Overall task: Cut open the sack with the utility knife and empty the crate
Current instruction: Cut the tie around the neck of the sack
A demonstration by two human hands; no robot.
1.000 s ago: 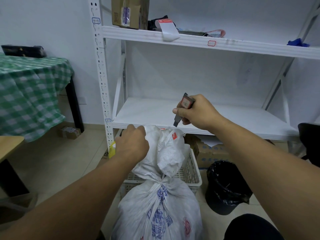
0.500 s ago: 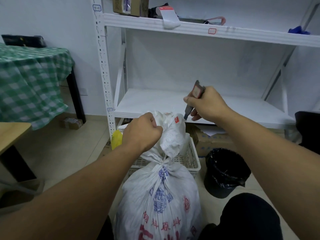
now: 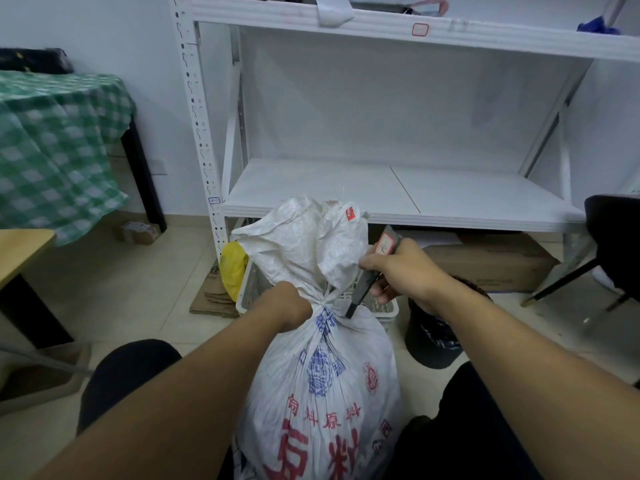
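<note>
The white woven sack (image 3: 322, 393) with red and blue print is standing tied shut before the white slatted plastic crate (image 3: 384, 308) (contents hidden). The left hand (image 3: 287, 306) is gripping its knotted neck; the right hand (image 3: 398, 271) is clasping the grey utility knife (image 3: 370, 275), tip beside the knot.

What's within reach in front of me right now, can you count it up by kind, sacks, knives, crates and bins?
Sacks: 1, the tied white sack, gripped at its neck by the left hand.
Utility knives: 1, the utility knife in the right hand.
Crates: 1, the white crate behind the sack.
Bins: 1, the black bin.
Total: 4.
</note>
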